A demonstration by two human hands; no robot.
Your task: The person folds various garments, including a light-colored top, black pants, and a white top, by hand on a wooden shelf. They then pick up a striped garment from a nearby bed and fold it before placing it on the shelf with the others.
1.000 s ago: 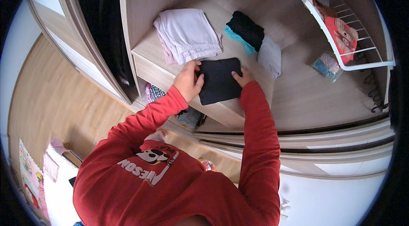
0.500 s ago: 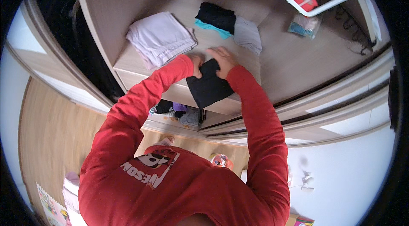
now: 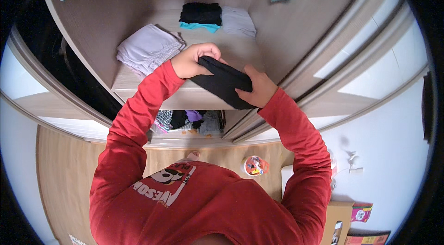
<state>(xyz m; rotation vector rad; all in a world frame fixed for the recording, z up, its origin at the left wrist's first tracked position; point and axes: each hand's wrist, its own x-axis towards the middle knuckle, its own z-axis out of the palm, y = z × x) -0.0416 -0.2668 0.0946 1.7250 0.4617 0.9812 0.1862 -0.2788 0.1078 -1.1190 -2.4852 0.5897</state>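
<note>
At the front edge of the pale wood-grain closet shelf (image 3: pixel 238 53), I record a folded, oblong piece of soft black cloth (image 3: pixel 224 82) held between both hands. The left hand (image 3: pixel 196 58) is closed on its upper-left end, thumb toward me; the right hand (image 3: pixel 260 87) grips the lower-right end, its far fingers hidden from my view. I note the cloth's long axis slanting from upper left down to lower right, bridging the hands. Nearest the left hand lies a stack of folded pale lilac trousers (image 3: pixel 150 50). Straight beyond the cloth, well apart, sit a folded black garment (image 3: pixel 200 13) on a turquoise cloth (image 3: pixel 200 27) and, just right, a folded light-grey garment (image 3: pixel 238 21). Whether the held cloth touches the shelf, I cannot tell.
</note>
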